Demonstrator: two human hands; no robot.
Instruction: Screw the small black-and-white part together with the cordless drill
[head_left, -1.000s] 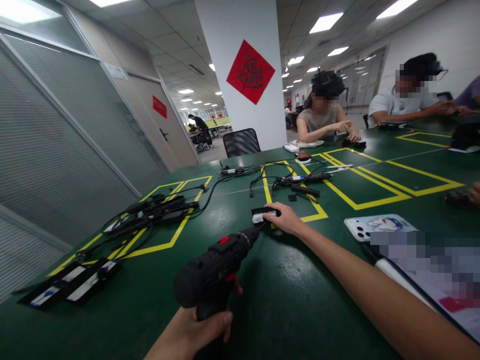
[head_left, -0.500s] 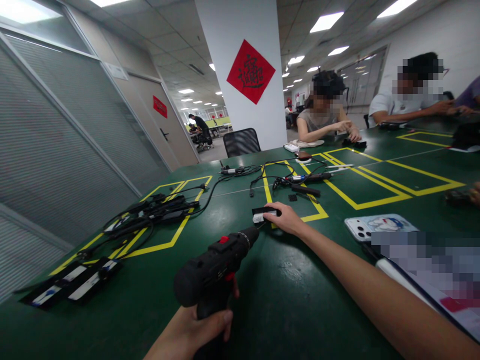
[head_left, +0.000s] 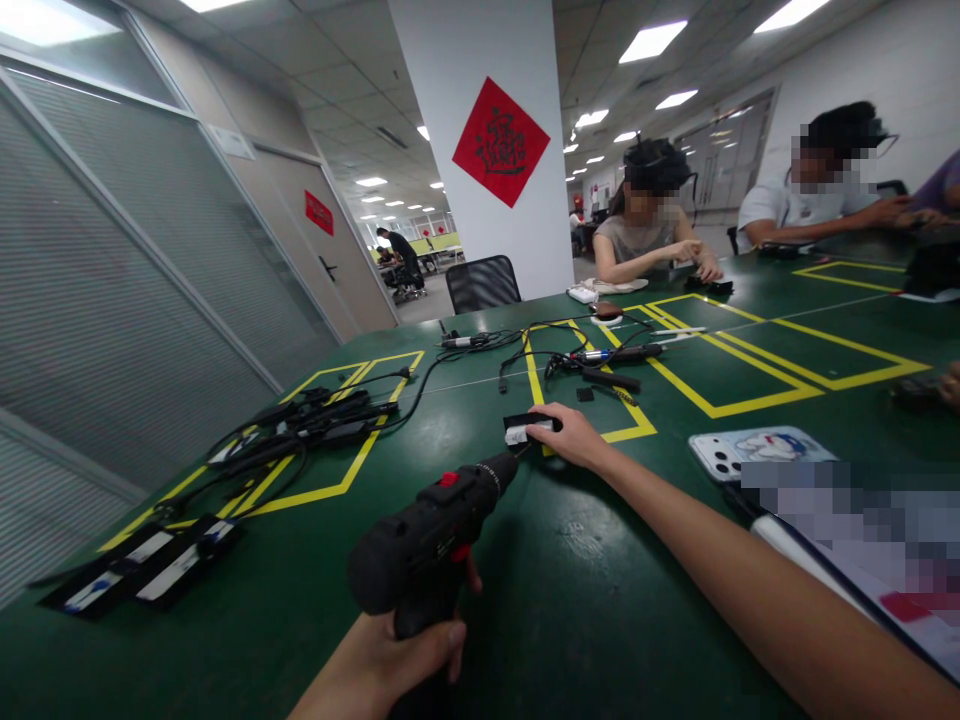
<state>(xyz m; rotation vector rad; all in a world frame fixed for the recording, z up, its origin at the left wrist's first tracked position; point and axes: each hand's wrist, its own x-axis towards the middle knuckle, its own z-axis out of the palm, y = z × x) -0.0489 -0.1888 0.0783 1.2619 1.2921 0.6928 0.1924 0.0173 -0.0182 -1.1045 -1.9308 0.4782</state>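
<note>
My left hand [head_left: 409, 650] is wrapped round the handle of a black cordless drill [head_left: 427, 530] with red switches. The drill points away and to the right, and its bit reaches the near edge of a small black piece with a white label [head_left: 517, 434]; whether the tip touches is too small to tell. My right hand [head_left: 566, 435] grips the right end of that piece and holds it at the green table [head_left: 570, 640]. Its fingertips partly cover the piece.
Black cables and adapters [head_left: 322, 420] lie bundled at the left, with labelled black strips [head_left: 176, 565] nearer me. Beyond my right hand are an electric screwdriver [head_left: 622, 355] and cables. A phone [head_left: 761, 450] lies at the right. Co-workers [head_left: 652, 230] sit across the table.
</note>
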